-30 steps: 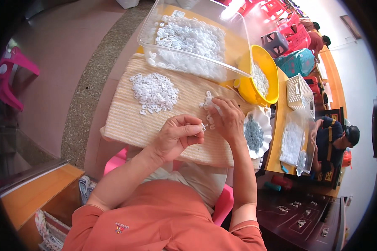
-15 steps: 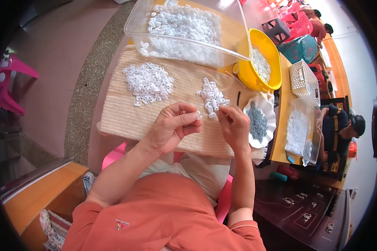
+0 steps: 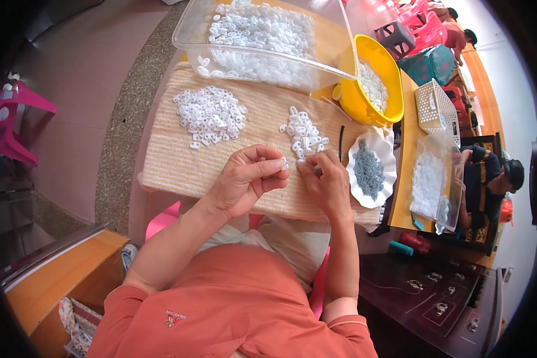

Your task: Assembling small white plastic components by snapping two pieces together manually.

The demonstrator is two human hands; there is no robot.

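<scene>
Over the near part of the cloth-covered bench [image 3: 170,162], in the head view, the left hand [image 3: 244,179] keeps its grip closed, thumb and forefinger pinching a small white plastic piece [image 3: 284,163]. Just beside it, the right hand [image 3: 328,186] has fingertips at the near edge of a cluster of white pieces [image 3: 304,130]; whether that grip holds one, I cannot tell. Farther left lies a larger white heap [image 3: 212,116], cloth showing around it. A clear plastic bin [image 3: 188,48] and a yellow bucket [image 3: 353,96] bound the far side; a fluted white dish [image 3: 389,182] of grey parts [image 3: 369,172] hems in the right hand's outer side.
</scene>
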